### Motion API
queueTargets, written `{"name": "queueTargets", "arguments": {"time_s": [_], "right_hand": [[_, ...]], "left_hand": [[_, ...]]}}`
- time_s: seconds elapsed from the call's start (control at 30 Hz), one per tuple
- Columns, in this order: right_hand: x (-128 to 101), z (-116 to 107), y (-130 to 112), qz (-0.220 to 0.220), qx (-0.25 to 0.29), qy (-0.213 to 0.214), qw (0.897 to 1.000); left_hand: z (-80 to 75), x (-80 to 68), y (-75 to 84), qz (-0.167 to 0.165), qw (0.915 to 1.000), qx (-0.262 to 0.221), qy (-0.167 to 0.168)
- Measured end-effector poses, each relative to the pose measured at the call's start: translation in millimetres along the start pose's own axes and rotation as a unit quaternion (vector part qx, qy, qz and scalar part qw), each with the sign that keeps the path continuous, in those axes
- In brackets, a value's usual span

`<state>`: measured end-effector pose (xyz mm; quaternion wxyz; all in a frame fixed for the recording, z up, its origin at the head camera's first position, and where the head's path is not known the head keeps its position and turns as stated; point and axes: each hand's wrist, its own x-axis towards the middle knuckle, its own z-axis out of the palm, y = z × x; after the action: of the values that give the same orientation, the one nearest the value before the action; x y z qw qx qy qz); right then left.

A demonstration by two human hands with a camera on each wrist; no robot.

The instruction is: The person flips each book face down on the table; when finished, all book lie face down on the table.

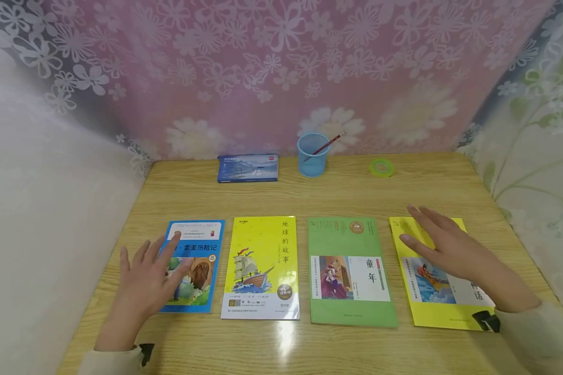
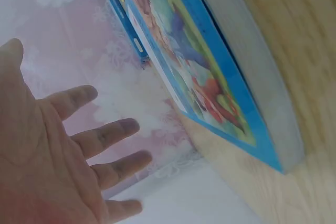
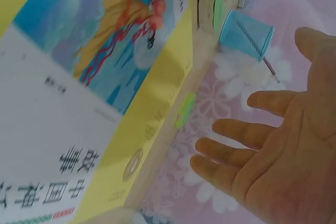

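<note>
My left hand hovers with spread fingers over a blue book at the left; in the left wrist view a gap shows between its fingers and the cover. Over a yellow book with a white panel at the far right, my right hand is held with fingers extended and nothing in its palm. Between these lie a yellow-and-white book with a sailing ship and a green book. All the books lie flat in a row, covers up.
Behind the row, a blue box lies near the table's back edge. Beside it stands a light-blue pen cup with a red pencil leaning in it. A green tape roll lies to the right. Floral curtain hangs behind the wooden table.
</note>
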<state>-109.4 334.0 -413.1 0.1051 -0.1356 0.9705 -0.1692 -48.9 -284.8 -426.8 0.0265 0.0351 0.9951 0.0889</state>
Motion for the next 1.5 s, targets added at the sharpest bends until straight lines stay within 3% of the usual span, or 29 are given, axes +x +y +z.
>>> {"name": "queueTargets", "arguments": {"time_s": [0.17, 0.3, 0.5, 0.77, 1.2, 1.5], "right_hand": [[14.1, -1.8, -16.5, -0.028, 0.018, 0.014, 0.999], [28.2, -1.9, -32.0, -0.051, 0.019, 0.018, 0.998], [51.3, -1.5, -55.3, -0.092, 0.059, -0.007, 0.994], [80.4, 10.2, -79.2, -0.112, 0.104, -0.03, 0.988], [118.6, 25.9, -121.8, -0.147, 0.174, -0.087, 0.97], [149.9, 32.1, -159.7, -0.163, 0.215, -0.136, 0.953]], "left_hand": [[-1.8, -6.7, -7.2, -0.023, 0.9997, -0.006, -0.003], [-3.1, -12.1, -11.3, -0.054, 0.9978, -0.026, -0.029], [-2.3, -21.2, -17.8, -0.096, 0.9929, -0.035, -0.061], [-4.1, -26.4, -32.2, -0.151, 0.9844, -0.037, -0.082], [-6.7, -30.1, -50.6, -0.187, 0.9736, -0.043, -0.123], [-5.5, -33.1, -55.8, -0.186, 0.9719, -0.055, -0.134]]}}
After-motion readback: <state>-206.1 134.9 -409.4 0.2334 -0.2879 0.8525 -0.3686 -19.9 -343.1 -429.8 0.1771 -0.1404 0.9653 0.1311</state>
